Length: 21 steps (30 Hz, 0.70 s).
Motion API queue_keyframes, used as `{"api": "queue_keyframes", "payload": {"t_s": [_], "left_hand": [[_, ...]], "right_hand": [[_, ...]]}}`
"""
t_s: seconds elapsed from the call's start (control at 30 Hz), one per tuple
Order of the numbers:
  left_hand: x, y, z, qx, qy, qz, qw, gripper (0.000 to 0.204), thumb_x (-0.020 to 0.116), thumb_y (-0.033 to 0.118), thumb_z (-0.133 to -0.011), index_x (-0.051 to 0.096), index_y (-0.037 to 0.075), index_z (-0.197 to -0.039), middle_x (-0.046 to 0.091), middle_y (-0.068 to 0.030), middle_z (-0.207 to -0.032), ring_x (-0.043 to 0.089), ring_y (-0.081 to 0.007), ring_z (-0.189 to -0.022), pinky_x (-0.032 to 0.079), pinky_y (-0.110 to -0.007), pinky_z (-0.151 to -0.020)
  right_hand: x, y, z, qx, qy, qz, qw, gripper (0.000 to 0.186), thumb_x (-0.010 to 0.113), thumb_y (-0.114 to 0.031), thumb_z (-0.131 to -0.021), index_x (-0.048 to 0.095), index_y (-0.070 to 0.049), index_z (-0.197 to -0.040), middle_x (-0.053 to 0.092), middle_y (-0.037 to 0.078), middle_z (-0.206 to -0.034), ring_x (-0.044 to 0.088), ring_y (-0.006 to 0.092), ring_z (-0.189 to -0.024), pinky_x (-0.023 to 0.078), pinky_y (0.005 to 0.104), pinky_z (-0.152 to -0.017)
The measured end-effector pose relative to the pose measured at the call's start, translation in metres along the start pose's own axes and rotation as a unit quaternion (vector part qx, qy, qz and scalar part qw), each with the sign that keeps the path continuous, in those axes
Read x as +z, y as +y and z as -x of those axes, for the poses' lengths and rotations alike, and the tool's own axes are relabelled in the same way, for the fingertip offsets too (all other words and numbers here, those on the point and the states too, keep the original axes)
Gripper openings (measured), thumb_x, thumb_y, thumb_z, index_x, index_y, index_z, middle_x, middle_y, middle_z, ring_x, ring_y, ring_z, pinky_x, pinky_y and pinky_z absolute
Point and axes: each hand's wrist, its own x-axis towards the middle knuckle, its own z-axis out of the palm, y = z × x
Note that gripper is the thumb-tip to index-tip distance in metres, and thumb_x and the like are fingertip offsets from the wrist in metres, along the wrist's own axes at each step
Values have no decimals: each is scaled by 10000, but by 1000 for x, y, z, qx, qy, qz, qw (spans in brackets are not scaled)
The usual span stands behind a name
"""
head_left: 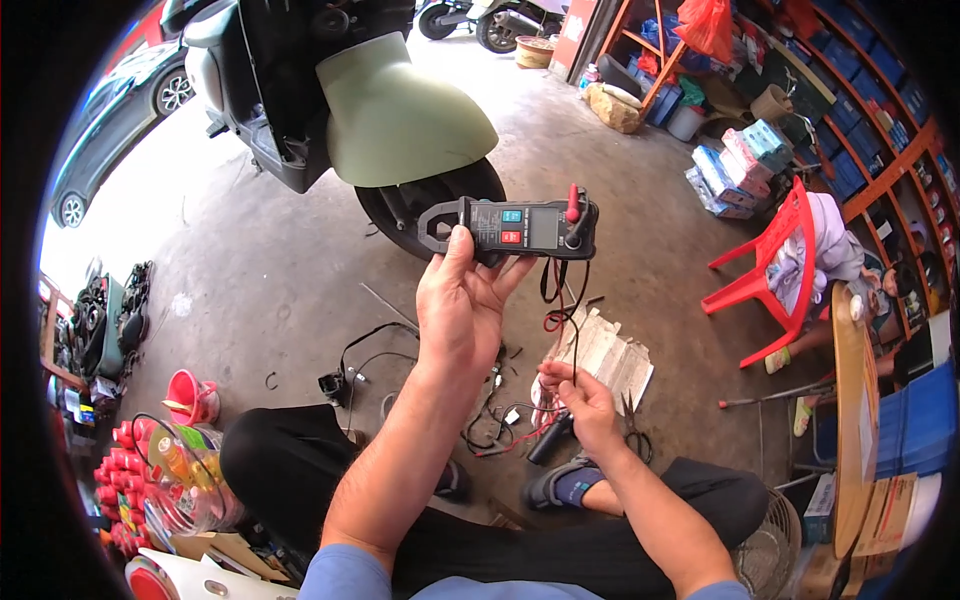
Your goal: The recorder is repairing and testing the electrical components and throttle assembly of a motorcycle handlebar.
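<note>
My left hand [462,290] grips a black clamp meter [540,228], held level with its jaw to the left and a red probe plug and a black one at its right end. Below it, my right hand [585,405] pinches the test leads [574,340], red and black, that hang from the meter. On the floor under my hands lie a torn pale cardboard sheet [625,370], tangled cables [480,430], a black cylinder [550,440] and scissors [635,440].
A scooter [405,120] stands ahead. A red chair [765,265] with lilac cloth, a person [880,280] behind a wooden board [850,420], and shelving [870,100] are right. Stacked packs [735,165] sit nearby. Bottles [185,470] and a red bucket [190,395] are left.
</note>
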Motion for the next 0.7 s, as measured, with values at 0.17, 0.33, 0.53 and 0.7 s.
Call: {"api": "queue_keyframes", "payload": {"t_s": [0.17, 0.33, 0.53, 0.7], "left_hand": [[4, -6, 2, -20, -5, -26, 999, 216, 453, 214, -1010, 492, 14, -1080, 618, -98, -1072, 622, -216, -1042, 532, -479, -928], [8, -11, 5, -28, 6, -17, 999, 236, 453, 222, -1010, 487, 1, -1083, 616, -114, -1071, 630, -225, -1026, 544, -462, -916], [8, -10, 6, -34, 3, -9, 999, 254, 450, 236, -1011, 482, -4, -1089, 612, -119, -1066, 630, -237, -1027, 544, -454, -923], [8, -17, 7, -41, -1, -5, 999, 260, 443, 240, -1014, 469, -6, -1093, 603, -127, -1079, 629, -253, -1025, 551, -439, -917]], "right_hand": [[-4, -25, -12, -42, 58, 115, 991, 221, 544, -45, -913, 589, 16, -1121, 618, 44, -1005, 568, 111, -902, 467, 259, -821], [14, -46, -41, -155, 115, 150, 970, 289, 598, -59, -885, 551, 8, -1162, 597, 82, -1071, 575, 142, -934, 472, 279, -831], [41, -63, -66, -192, 150, 164, 956, 361, 695, -81, -839, 513, -23, -1146, 550, 79, -1018, 544, 124, -829, 489, 287, -736], [57, -62, -79, -200, 128, 160, 958, 360, 722, -137, -837, 529, -30, -1121, 570, 42, -930, 559, 123, -766, 503, 288, -674]]}}
